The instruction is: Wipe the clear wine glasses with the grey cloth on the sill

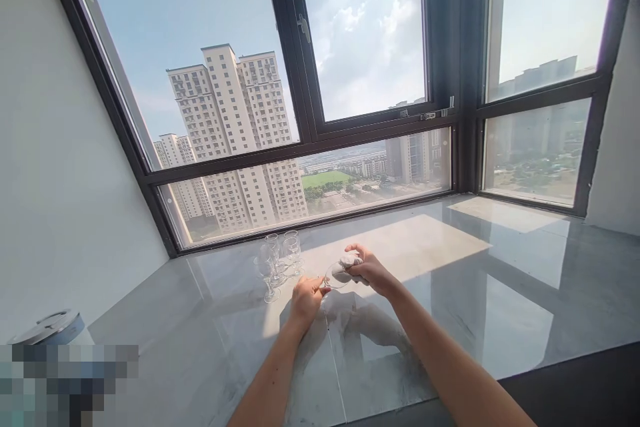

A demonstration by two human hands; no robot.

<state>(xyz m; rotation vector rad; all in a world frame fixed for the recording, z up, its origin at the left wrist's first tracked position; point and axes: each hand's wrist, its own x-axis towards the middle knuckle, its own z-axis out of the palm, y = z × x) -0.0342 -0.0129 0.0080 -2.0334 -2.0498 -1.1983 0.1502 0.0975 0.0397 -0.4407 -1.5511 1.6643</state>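
Note:
Over the glossy sill, my left hand (306, 299) pinches a clear stemmed glass (331, 275) at its left end, and the glass is tilted on its side. My right hand (373, 271) grips a bunched whitish-grey cloth (350, 259) against the other end of the glass. Part of the glass is hidden behind the fingers and the cloth. To the left of my left hand, several clear stemmed glasses stand upright in a group, among them a front one (271, 280) and a back one (291, 247).
The shiny grey tiled sill (210, 340) mirrors the sky and my arms. Dark-framed windows (225, 170) rise behind it, with tower blocks outside. At the lower left stands a container with a silvery lid (47, 327), partly covered by a pixelated patch. The sill's dark front edge (575, 380) runs along the lower right.

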